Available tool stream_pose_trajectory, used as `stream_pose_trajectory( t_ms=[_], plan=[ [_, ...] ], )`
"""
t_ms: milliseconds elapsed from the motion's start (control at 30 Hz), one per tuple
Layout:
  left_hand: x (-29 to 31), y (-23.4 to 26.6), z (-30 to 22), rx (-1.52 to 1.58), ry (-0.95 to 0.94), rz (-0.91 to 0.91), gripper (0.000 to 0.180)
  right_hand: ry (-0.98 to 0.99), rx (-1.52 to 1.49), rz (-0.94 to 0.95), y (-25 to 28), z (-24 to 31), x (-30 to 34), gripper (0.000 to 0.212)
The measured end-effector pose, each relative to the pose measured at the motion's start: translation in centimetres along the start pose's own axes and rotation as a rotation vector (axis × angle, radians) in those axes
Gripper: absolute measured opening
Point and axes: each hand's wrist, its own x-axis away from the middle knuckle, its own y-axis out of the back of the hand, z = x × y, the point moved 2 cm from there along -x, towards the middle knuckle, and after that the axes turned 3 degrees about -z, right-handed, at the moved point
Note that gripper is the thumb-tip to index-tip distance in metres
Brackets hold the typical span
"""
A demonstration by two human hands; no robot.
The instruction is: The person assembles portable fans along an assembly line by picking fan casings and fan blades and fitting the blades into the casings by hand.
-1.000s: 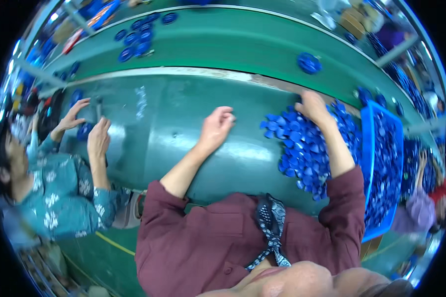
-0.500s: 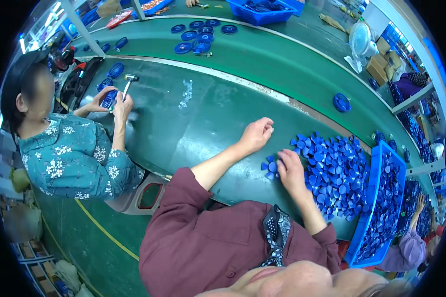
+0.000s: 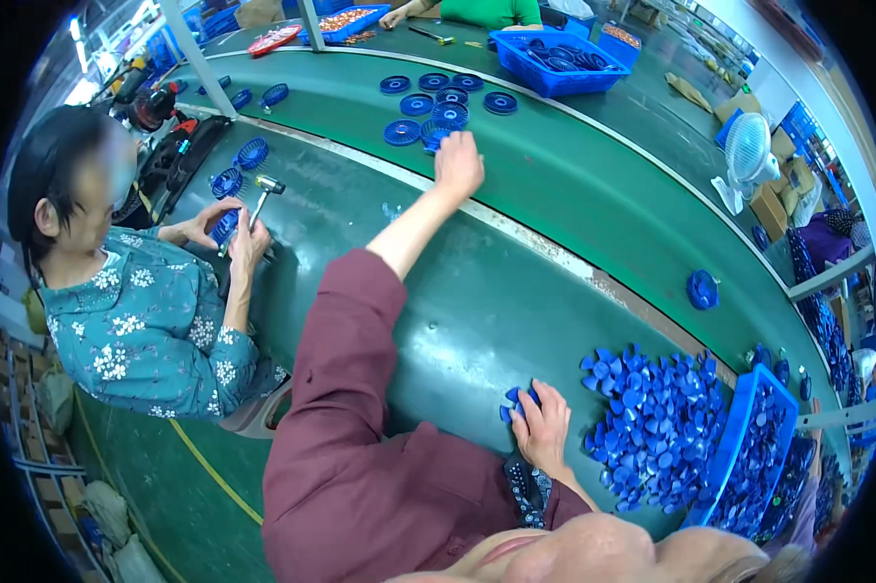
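Fingers of the left hand [image 3: 459, 167] bend over a round blue slatted part [image 3: 437, 134] on the green conveyor [image 3: 564, 180]; those of the right hand [image 3: 543, 428] touch a blue fan blade [image 3: 511, 400] on the table [image 3: 457, 335] (whether either grips, I cannot tell), near heaped blades [image 3: 657, 423].

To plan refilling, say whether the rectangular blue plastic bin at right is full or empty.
The bin isn't empty: curved blue plastic blades cover its visible inside; depth, I cannot tell.

One head-worn fisheye looks down over the green workbench [image 3: 487, 316] from close above.
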Motion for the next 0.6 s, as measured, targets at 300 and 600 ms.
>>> stream_pose_trajectory(
  t_ms=[300,600],
  plan=[
    [-3.8,-4.9,3.9,-0.369,-0.046,0.201,0.016,-0.021,-0.122,-0.017,0.1,-0.6,-0.8,0.040],
    [17.2,6.5,-14.9,0.251,-0.645,0.566,0.014,-0.004,-0.072,-0.037,0.7,-0.6,-0.6,0.037]
  ],
)
